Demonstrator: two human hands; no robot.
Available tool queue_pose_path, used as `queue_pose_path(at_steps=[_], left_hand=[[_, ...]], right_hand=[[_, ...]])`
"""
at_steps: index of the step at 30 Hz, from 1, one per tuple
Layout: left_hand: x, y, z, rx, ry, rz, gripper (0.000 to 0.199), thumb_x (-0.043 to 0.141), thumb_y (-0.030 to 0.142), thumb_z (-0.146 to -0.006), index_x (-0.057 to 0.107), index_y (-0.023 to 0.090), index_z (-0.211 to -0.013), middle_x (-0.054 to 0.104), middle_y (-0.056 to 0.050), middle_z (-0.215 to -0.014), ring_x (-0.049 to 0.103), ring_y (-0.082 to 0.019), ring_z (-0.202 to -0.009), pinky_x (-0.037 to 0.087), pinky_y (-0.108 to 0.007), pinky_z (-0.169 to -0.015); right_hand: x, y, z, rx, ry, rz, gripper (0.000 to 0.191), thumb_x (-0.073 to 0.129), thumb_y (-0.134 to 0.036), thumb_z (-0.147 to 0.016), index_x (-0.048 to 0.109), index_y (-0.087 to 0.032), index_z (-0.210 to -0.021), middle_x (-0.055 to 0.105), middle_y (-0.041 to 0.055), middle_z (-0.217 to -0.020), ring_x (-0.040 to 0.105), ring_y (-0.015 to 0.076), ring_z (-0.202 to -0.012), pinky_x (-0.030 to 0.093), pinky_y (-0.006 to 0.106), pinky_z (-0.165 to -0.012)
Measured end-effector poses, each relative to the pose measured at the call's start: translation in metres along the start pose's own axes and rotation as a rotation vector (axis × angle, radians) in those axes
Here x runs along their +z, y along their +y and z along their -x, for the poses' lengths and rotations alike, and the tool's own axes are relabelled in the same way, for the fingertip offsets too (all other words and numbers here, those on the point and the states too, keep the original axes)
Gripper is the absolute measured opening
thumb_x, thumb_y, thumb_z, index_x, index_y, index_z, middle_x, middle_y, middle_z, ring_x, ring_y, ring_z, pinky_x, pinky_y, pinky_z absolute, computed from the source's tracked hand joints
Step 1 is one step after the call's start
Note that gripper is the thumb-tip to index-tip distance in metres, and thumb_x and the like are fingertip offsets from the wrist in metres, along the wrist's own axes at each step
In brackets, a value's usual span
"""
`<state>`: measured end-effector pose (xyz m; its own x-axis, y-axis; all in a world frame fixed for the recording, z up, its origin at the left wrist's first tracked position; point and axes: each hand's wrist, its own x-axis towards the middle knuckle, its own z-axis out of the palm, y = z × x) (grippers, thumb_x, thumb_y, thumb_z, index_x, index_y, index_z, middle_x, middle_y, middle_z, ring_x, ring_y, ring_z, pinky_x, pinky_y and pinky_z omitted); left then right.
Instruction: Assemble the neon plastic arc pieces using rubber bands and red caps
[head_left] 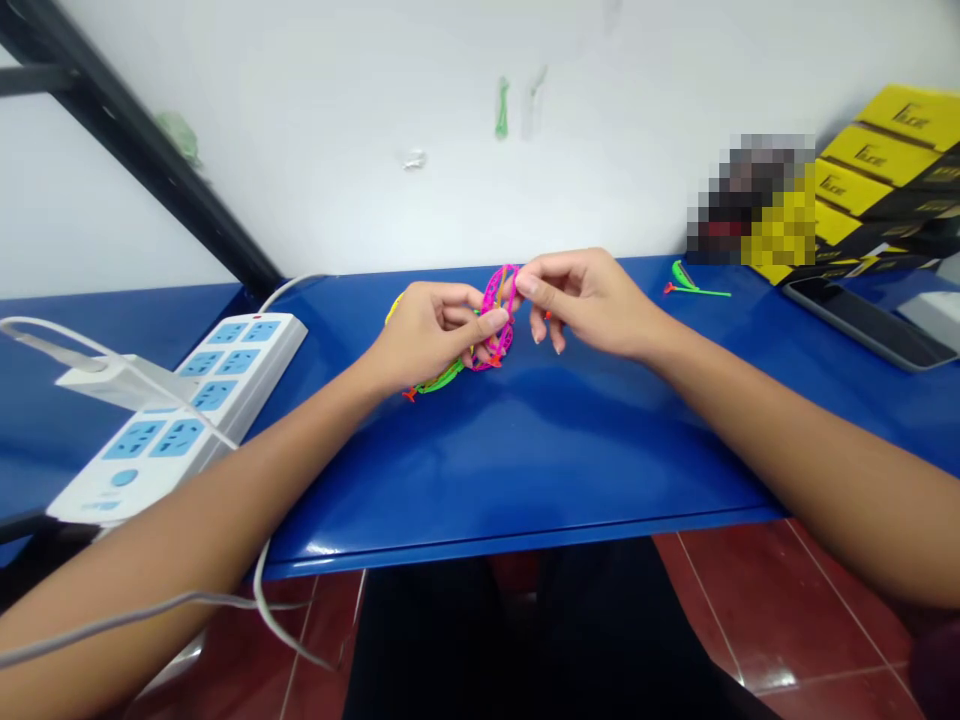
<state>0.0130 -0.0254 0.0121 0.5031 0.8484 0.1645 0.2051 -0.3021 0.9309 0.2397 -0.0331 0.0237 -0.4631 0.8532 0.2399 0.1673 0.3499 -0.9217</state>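
Note:
Just above the blue tabletop, my left hand is closed with thumb and fingers around a bright pink openwork plastic piece. Its exact kind is unclear. My right hand pinches the upper right edge of the same piece between thumb and forefinger, its other fingers loosely curled. Under and beside my left hand are a green curved plastic piece and a small orange-red tip; my fingers partly hide them. A bit of yellow shows behind the left hand. A small orange-red bit shows by my right fingers.
A white power strip with cables stands at left. Farther right lie a green plastic piece with a thin stick and red tip, and a dark phone. Yellow-and-black boxes are stacked against the white wall.

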Motion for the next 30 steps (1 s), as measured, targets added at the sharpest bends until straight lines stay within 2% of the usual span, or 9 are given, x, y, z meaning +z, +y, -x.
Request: queue_pose_path(at_steps=[8, 13, 17, 20, 26, 30], left_hand=[[-0.002, -0.003, 0.000, 0.026, -0.105, -0.016, 0.048, 0.084, 0.061, -0.085, 0.072, 0.014, -0.080, 0.078, -0.009, -0.070, 0.070, -0.015, -0.056, 0.058, -0.024, -0.055], [-0.003, 0.000, 0.000, 0.010, -0.107, -0.006, 0.049, 0.085, 0.061, -0.084, 0.073, 0.014, -0.084, 0.078, -0.008, -0.068, 0.071, -0.015, -0.055, 0.057, -0.022, -0.054], [-0.002, 0.001, -0.001, 0.007, -0.118, 0.038, 0.049, 0.086, 0.061, -0.083, 0.075, 0.014, -0.094, 0.079, -0.008, -0.073, 0.072, -0.018, -0.057, 0.059, -0.025, -0.053], [-0.002, 0.000, -0.001, 0.018, -0.114, 0.066, 0.048, 0.087, 0.060, -0.082, 0.074, 0.014, -0.087, 0.079, -0.009, -0.074, 0.071, -0.017, -0.055, 0.058, -0.025, -0.053], [-0.009, -0.007, -0.005, 0.048, -0.108, 0.126, 0.047, 0.089, 0.059, -0.081, 0.074, 0.014, -0.080, 0.075, -0.006, -0.065, 0.065, -0.013, -0.051, 0.052, -0.022, -0.051], [-0.011, -0.007, -0.006, 0.046, -0.108, 0.147, 0.047, 0.089, 0.059, -0.081, 0.075, 0.014, -0.080, 0.074, -0.006, -0.065, 0.066, -0.013, -0.052, 0.052, -0.022, -0.051]], right_hand=[[0.001, 0.004, -0.002, -0.047, 0.029, 0.009, 0.045, 0.085, -0.058, -0.086, 0.072, -0.016, -0.095, 0.069, 0.0011, -0.066, 0.060, 0.0129, -0.053, 0.045, 0.024, -0.042], [0.002, 0.004, -0.001, -0.090, 0.094, 0.028, 0.030, 0.082, -0.044, -0.091, 0.069, -0.017, -0.091, 0.066, -0.0010, -0.064, 0.059, 0.0115, -0.050, 0.044, 0.022, -0.041], [0.004, 0.002, 0.001, -0.028, -0.034, 0.045, 0.025, 0.082, -0.037, -0.091, 0.067, -0.018, -0.085, 0.066, -0.0017, -0.063, 0.056, 0.0095, -0.045, 0.044, 0.022, -0.041], [0.006, 0.001, 0.002, 0.011, -0.120, 0.045, 0.023, 0.082, -0.035, -0.090, 0.068, -0.017, -0.087, 0.069, 0.0001, -0.067, 0.059, 0.0099, -0.049, 0.045, 0.021, -0.042], [0.001, -0.003, 0.001, 0.012, -0.036, 0.028, 0.019, 0.080, -0.030, -0.093, 0.067, -0.018, -0.086, 0.064, -0.0021, -0.060, 0.059, 0.0106, -0.050, 0.046, 0.021, -0.045], [0.002, -0.004, 0.000, 0.043, -0.008, -0.108, 0.019, 0.077, -0.029, -0.096, 0.066, -0.018, -0.085, 0.065, -0.0008, -0.065, 0.061, 0.0102, -0.055, 0.048, 0.020, -0.046]])
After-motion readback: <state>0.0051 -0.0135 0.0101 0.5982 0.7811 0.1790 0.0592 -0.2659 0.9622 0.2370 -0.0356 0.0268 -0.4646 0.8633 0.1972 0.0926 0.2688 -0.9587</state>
